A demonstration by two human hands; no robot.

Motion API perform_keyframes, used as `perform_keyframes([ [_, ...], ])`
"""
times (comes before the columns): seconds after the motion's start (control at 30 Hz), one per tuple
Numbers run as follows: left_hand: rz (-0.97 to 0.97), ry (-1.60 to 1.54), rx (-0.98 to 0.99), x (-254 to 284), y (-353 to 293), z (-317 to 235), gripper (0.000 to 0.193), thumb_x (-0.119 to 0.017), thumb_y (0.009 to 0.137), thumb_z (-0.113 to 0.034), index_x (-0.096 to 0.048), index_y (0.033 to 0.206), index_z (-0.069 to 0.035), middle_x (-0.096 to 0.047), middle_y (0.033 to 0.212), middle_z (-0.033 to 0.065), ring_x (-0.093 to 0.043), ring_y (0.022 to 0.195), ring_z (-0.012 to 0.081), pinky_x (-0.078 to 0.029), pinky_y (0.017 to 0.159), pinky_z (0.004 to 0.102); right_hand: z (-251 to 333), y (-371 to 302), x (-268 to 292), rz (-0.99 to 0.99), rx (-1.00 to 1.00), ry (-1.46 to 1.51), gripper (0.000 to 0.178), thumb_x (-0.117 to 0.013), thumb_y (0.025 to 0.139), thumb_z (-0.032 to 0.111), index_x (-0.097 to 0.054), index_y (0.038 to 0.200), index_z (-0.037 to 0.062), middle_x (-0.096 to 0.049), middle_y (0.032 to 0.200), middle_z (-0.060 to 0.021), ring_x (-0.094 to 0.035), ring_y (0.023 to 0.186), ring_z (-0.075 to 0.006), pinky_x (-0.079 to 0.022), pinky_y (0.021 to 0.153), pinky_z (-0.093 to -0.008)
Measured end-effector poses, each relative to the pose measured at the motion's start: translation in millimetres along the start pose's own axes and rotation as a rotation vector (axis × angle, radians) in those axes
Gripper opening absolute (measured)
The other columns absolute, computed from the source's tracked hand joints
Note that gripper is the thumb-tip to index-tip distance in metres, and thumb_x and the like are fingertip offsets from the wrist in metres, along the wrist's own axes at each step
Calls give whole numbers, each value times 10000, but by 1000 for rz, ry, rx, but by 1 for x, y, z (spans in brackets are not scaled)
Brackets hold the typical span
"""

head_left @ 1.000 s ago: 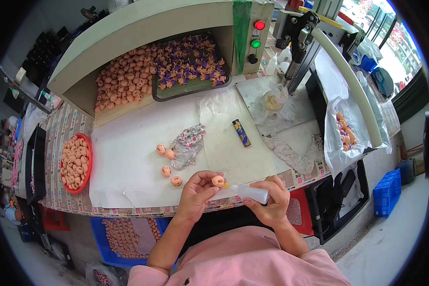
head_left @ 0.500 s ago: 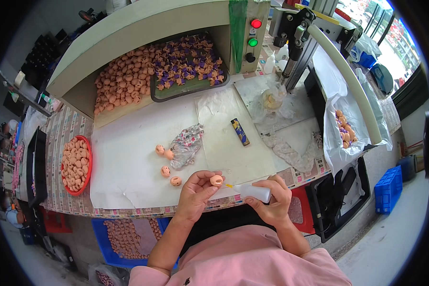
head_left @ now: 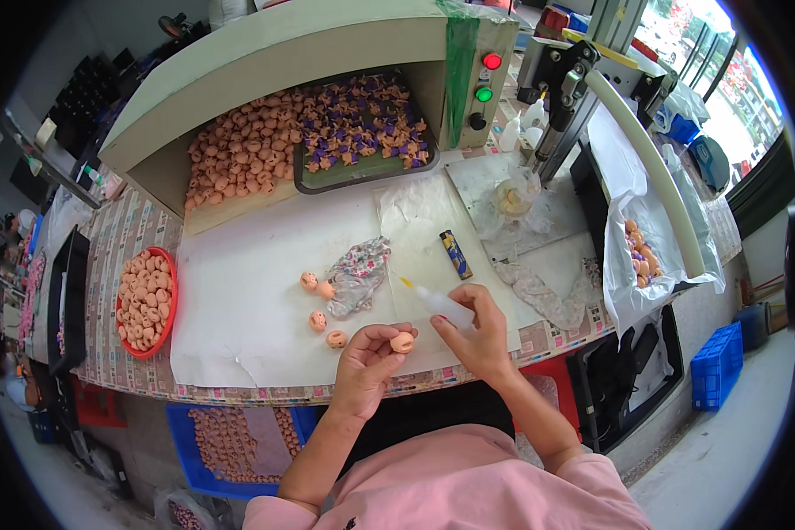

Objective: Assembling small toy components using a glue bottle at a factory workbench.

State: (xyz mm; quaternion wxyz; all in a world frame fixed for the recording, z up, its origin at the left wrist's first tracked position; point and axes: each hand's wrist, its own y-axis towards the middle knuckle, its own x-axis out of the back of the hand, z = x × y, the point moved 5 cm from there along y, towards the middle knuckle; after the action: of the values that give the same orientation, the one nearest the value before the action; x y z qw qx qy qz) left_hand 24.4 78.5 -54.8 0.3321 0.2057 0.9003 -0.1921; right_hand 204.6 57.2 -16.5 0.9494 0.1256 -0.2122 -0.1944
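Observation:
Between the fingertips of my left hand (head_left: 367,369) is a small peach doll head (head_left: 402,343), held just above the table's front edge. My right hand (head_left: 479,334) grips a white squeeze bottle (head_left: 443,306) with a yellow tip, which points up and left, apart from the head. Several more doll heads (head_left: 317,320) lie on the white sheet beyond my left hand. Beside them is a crumpled floral cloth (head_left: 359,276). A dark blue and yellow stick-shaped packet (head_left: 456,254) lies beyond the bottle.
A red basket (head_left: 173,305) of heads stands at the left. Under the beige machine hood (head_left: 274,53) are a heap of heads (head_left: 243,150) and a black tray (head_left: 362,183) of purple-and-peach figures. At right stand a metal press (head_left: 565,115) and a foil-lined box (head_left: 611,265).
The bottle in my right hand has moved away from the doll head, up and forward. My left hand still holds the head, which has turned a little.

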Motion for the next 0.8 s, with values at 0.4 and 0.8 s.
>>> perform_keyframes([
  [0.4,1,-35,-35,27,-27,-32,338,-620,795,116,-570,1090,-40,-605,1182,138,-593,1119,245,-496,963,341,23,106,-76,225,339,-320,279,-676,809,116,-593,1059,25,-628,1032,-152,-544,1016,-339,-423,887,-408],
  [0.8,-9,-78,29,26,-54,-40,323,-608,833,97,-556,1123,-35,-593,1206,125,-585,1124,207,-494,940,293,-13,259,-105,-4,336,-813,255,-634,749,44,-691,992,95,-617,1020,-113,-560,999,-330,-478,865,-412],
])
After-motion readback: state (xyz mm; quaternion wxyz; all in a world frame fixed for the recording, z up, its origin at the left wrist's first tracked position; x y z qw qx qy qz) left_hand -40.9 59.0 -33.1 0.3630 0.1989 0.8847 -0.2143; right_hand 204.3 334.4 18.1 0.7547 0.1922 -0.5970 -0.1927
